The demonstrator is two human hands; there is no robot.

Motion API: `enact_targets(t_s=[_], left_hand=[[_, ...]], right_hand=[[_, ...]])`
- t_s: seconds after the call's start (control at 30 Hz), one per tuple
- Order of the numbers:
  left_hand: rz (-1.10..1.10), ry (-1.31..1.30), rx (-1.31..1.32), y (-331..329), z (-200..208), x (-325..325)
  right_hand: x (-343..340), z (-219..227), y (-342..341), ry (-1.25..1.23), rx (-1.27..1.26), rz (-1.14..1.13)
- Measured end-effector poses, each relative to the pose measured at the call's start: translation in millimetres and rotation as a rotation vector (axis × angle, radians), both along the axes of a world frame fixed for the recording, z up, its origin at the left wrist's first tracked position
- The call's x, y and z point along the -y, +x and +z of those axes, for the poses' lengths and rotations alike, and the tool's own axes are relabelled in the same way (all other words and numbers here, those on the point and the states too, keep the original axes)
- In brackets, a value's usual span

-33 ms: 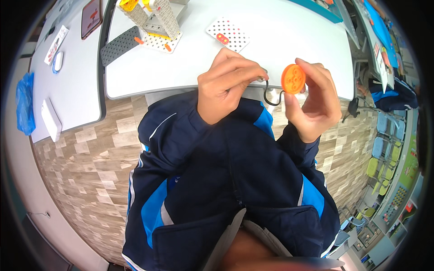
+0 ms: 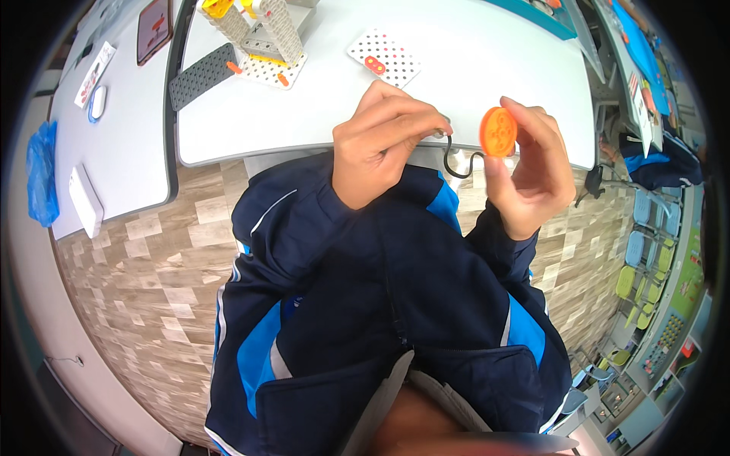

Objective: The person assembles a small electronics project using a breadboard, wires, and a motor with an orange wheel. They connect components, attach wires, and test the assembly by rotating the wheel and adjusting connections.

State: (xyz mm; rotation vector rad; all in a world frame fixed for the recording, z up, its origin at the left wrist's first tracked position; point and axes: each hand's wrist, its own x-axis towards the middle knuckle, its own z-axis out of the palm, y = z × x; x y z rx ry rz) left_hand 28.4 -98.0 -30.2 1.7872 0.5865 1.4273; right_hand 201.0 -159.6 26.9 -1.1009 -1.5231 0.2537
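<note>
Over the table's near edge, my right hand (image 2: 534,163) pinches an orange pulley wheel (image 2: 499,132) between thumb and fingers; small holes dot its face. A black cord (image 2: 456,173) sags in a curve from the wheel across to my left hand (image 2: 388,140). There the thumb and fingertips are pressed together on the cord's other end. A bit of something greyish shows at those fingertips, too small to name. Beyond my left hand lies a white perforated plate (image 2: 395,64) with a red and yellow piece (image 2: 374,65) on it.
At the table's (image 2: 319,114) far left stands a brick-patterned block model (image 2: 274,38) on a white plate, beside a dark grey perforated plate (image 2: 201,78). A teal tray (image 2: 544,19) is at the far right. Another table (image 2: 129,163) on the left holds a tablet (image 2: 153,30).
My right hand has shifted the orange wheel slightly to the right and turned its face a little. My left hand stays where it was.
</note>
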Motion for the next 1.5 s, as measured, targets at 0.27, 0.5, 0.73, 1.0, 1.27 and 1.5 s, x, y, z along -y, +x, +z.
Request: enact_targets(t_s=[0.27, 0.5, 0.73, 1.0, 1.27, 1.5], left_hand=[[-0.026, 0.05, 0.003, -0.2, -5.9, -9.4], [-0.021, 0.034, 0.007, -1.2, -6.0, -8.9], [0.024, 0.024, 0.016, 1.2, -6.4, -8.4], [0.03, 0.047, 0.017, 1.6, -7.1, -9.3], [0.016, 0.021, 0.005, -0.5, -7.3, -9.1], [0.004, -0.011, 0.012, 1.6, -8.6, -8.7]], right_hand=[[-6.3, 0.7, -0.3, -0.05, 0.103, 0.027], [-9.7, 4.5, -5.5, -0.056, 0.229, 0.052], [-12.7, 5.1, -6.5, -0.024, 0.301, 0.076], [-13.7, 6.8, -8.8, -0.075, 0.282, 0.104], [-24.0, 0.2, -5.5, 0.002, 0.319, 0.16], [-30.1, 3.0, 4.6, -0.021, 0.387, 0.227]])
